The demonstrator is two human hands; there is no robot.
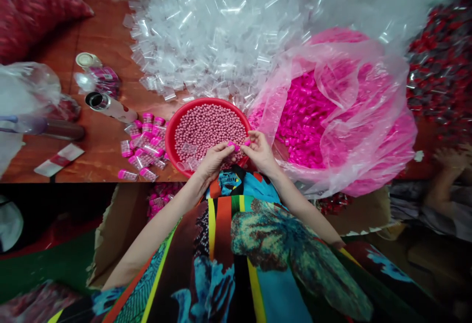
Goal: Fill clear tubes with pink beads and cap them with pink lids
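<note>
I am holding my two hands close together over the near right edge of a red bowl [170, 138], which is sitting on the counter [99, 153] in front of me. My left hand [216, 160] is pinching a pink cap [232, 145] between thumb and fingertips; whether a jar is sitting under it I cannot tell. My right hand [261, 153] is closing its thumb and forefinger on a small pink piece [247, 142], just beside the left fingertips, its other fingers curling loosely.

Pink beads [210, 124] are filling the bowl, with a few clear pieces [189, 150] lying on them at the near left. Just left of the bowl, pink-capped jars [142, 146] are lying in a loose pile, and a tumbler [114, 110] is leaning over beyond them. Behind the bowl, a big heap of clear tubes [221, 43] is spreading. To the bowl's right, a plastic bag [365, 62] is gaping open, showing bright pink caps [304, 116]. Well to the right of the bowl, red pieces [442, 62] are piling up, and another person's hand [452, 157] is showing, blurred, nearer the counter's edge.
</note>
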